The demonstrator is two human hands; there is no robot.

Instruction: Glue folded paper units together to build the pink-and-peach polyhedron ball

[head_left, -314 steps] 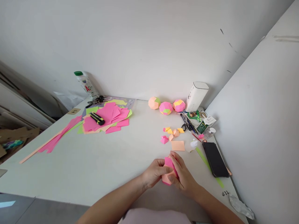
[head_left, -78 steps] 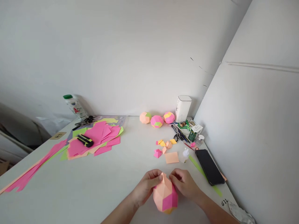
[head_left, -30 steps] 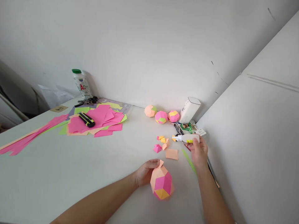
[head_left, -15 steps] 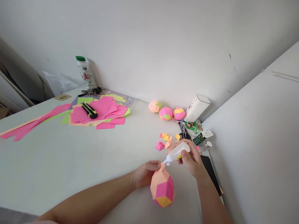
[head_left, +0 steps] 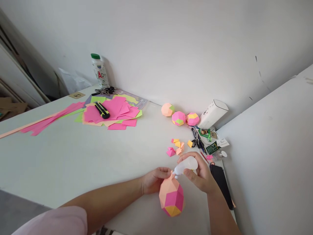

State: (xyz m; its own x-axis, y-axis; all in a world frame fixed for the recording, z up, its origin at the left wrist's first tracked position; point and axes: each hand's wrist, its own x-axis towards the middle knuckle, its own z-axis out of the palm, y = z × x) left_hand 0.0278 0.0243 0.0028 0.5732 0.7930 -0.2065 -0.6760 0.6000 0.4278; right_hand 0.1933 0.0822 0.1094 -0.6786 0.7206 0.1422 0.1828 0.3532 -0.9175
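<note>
My left hand (head_left: 153, 179) is closed on a folded paper ball (head_left: 171, 197) of peach, pink and yellow faces, gripping it at the top left beside a raised peach flap. My right hand (head_left: 200, 173) is wrapped round a small white glue bottle (head_left: 185, 164). The bottle tilts down to the left, and its nozzle touches the flap at the top of the ball. Both hands hover just above the white table (head_left: 73, 156), near its front right part.
Three finished paper balls (head_left: 179, 117) lie by the wall next to a white box (head_left: 212, 113). Small folded paper pieces (head_left: 178, 146) sit behind my hands. A black phone (head_left: 220, 182), scissors and clutter fill the right corner. A paper pile with a cutter (head_left: 102, 110) and a bottle (head_left: 99, 70) lie at the back left.
My right hand left the ball, picked up the glue bottle from the right and brought its nozzle down to the ball's top flap. My left hand kept hold of the ball.
</note>
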